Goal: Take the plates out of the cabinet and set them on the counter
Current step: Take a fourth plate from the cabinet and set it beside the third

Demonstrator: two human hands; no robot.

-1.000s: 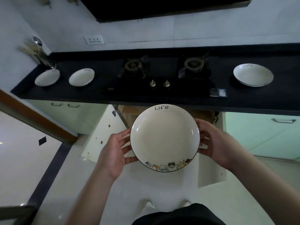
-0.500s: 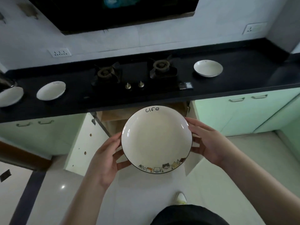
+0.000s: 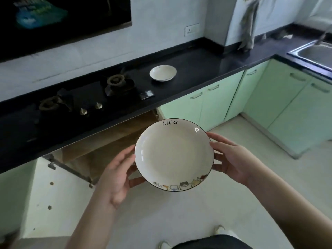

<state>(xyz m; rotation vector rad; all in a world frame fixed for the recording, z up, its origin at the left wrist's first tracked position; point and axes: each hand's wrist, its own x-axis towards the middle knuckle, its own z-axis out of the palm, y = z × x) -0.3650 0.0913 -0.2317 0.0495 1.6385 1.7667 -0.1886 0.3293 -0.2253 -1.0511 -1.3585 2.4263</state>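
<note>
I hold a white plate [image 3: 173, 155] with a dark rim, the word "Life" at its far edge and small cat drawings at its near edge, level in front of me above the floor. My left hand [image 3: 117, 174] grips its left rim and my right hand [image 3: 231, 158] grips its right rim. A second white plate [image 3: 163, 72] rests on the black counter [image 3: 194, 69] to the right of the stove. Below the counter, the open cabinet [image 3: 107, 150] shows a wooden inside, and its white door [image 3: 53, 194] swings out to the left.
A two-burner gas stove [image 3: 86, 96] with brass knobs is set in the counter. A small dark card [image 3: 147, 94] lies beside it. Green cabinets [image 3: 206, 105] run right to a corner and a steel sink [image 3: 316, 51]. A cloth [image 3: 248, 24] hangs on the wall.
The view has swung to the right: the two plates on the left of the counter have left the frame and the sink corner has come in. The held plate stays gripped between both hands.
</note>
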